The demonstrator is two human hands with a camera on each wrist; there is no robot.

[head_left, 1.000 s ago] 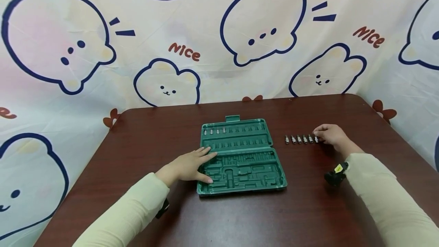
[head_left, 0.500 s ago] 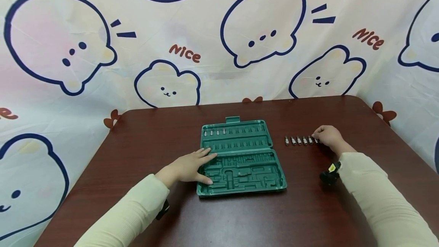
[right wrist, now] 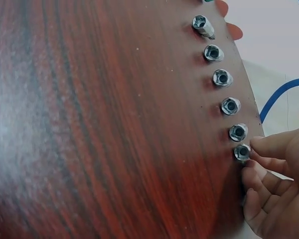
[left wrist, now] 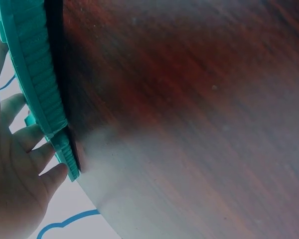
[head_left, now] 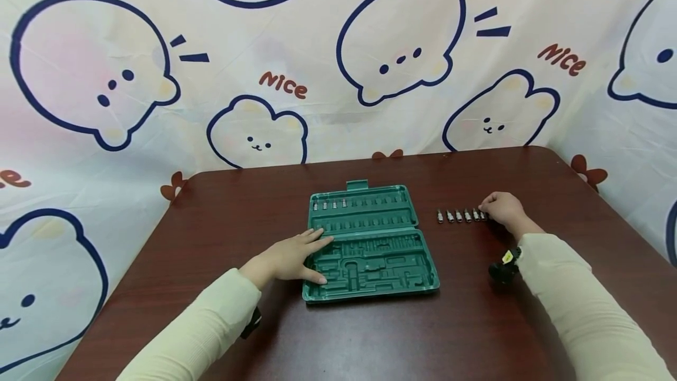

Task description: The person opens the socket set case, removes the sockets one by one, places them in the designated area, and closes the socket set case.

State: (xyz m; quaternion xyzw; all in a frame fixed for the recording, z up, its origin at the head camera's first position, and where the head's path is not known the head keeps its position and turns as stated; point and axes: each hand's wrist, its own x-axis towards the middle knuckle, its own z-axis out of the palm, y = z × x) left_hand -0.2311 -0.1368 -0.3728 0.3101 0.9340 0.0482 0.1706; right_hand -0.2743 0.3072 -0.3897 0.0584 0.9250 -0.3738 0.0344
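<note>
Six sockets [head_left: 458,216] line up, the right hand [head_left: 505,209] pinching the end socket [right wrist: 242,153], now nearer its neighbour; left hand [head_left: 288,257] spread on green case [head_left: 370,231].

Sockets [head_left: 458,216] right of case [head_left: 378,264]

Head camera: high, well back, facing forward and down over this table [head_left: 370,340]. Left wrist: close, low, edge-on to the green case [left wrist: 35,74]. Right wrist: close on metal sockets [right wrist: 231,106]. Head view shares both.
</note>
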